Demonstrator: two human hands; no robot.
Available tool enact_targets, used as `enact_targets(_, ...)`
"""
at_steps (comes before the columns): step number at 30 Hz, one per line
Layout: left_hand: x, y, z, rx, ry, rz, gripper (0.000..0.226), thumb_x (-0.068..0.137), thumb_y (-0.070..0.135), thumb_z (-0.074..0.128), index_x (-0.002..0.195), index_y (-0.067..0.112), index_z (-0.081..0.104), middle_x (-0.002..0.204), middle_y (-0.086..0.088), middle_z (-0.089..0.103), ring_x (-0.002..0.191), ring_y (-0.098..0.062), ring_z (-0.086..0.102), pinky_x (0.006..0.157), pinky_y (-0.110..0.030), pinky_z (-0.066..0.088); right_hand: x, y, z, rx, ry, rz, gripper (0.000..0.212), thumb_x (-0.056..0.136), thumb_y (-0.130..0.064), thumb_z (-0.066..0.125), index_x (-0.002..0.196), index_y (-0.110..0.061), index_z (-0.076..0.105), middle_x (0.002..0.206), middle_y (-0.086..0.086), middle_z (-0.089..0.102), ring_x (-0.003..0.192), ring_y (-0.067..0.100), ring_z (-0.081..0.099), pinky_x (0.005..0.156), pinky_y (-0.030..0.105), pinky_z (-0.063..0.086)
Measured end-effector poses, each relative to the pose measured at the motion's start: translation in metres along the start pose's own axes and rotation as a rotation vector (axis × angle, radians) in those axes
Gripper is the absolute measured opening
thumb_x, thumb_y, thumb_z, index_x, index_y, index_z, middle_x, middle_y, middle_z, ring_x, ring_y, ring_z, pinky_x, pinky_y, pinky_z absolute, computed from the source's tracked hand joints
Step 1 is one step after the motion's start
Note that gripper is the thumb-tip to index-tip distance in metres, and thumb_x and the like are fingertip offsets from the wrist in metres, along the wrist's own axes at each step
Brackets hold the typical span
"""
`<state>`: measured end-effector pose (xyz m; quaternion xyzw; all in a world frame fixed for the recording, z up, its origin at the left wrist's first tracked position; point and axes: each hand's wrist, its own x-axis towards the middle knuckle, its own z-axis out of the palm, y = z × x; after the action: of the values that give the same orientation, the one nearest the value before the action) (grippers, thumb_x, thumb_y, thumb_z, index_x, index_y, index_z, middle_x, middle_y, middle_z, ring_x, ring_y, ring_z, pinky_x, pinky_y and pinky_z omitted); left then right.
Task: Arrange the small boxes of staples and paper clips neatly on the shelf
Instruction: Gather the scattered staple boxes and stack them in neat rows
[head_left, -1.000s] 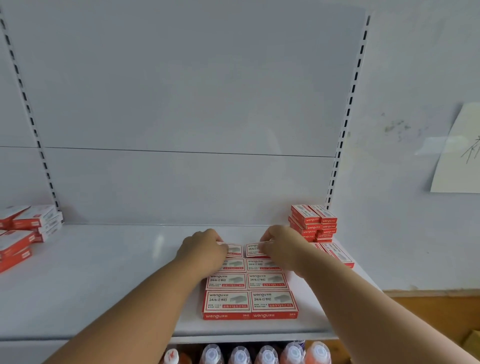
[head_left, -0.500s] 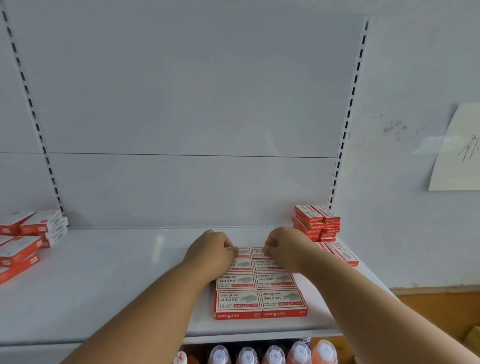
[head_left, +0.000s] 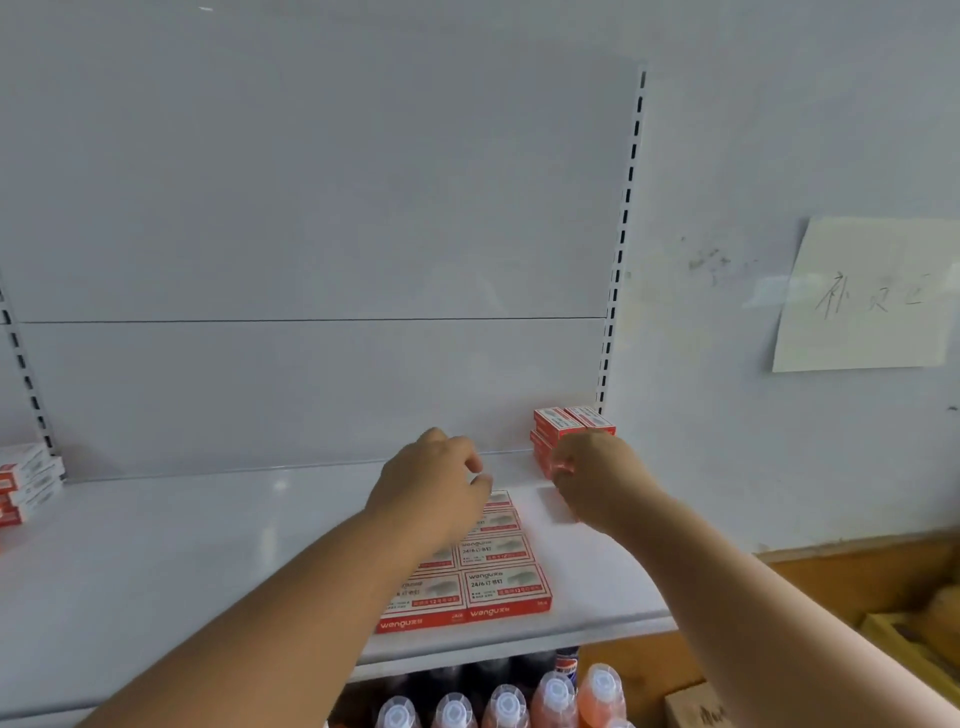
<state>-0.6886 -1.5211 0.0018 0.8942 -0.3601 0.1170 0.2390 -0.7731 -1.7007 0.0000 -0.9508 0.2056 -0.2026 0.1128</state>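
Both hands, left hand (head_left: 434, 488) and right hand (head_left: 597, 480), hover curled (seemingly empty) over staple boxes (head_left: 498, 571)

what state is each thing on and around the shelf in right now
left hand: over the flat boxes, fingers curled, empty
right hand: raised by the stack, grip unclear
flat boxes: lying flat in two neat columns
stack: piled at the back right
side boxes: stacked loosely
bottles: upright, capped

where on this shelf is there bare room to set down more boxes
The white shelf is bare between the red-and-white boxes at its left end and the flat two-column block of red staple boxes. A narrower strip lies right of that block. The back right corner is crowded: stacked red boxes and both hands.
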Motion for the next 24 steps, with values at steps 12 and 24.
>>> enact_targets(12, 0.042, 0.097, 0.055, 0.155, -0.395, -0.001, 0.054, 0.068, 0.055, 0.071, 0.113, 0.028, 0.060, 0.111, 0.000, 0.066, 0.099, -0.021, 0.062, 0.088, -0.038, 0.053, 0.008, 0.100, -0.026, -0.007, -0.359, -0.071, 0.058, 0.069, -0.045, 0.081, 0.122, -0.032, 0.059, 0.123, -0.005, 0.055, 0.104, 0.017, 0.055, 0.081, 0.028, 0.044)
enact_targets(24, 0.033, 0.104, 0.058, 0.005, -0.404, -0.124, 0.051, 0.057, 0.046, 0.082, 0.103, 0.032, 0.065, 0.097, 0.016, 0.064, 0.079, 0.004, 0.060, 0.063, -0.017, 0.048, 0.027, 0.127, -0.015, 0.203, -0.440, -0.276, 0.051, 0.066, -0.035, 0.081, 0.112, -0.028, 0.059, 0.111, -0.006, 0.053, 0.088, 0.014, 0.058, 0.068, 0.025, 0.052)
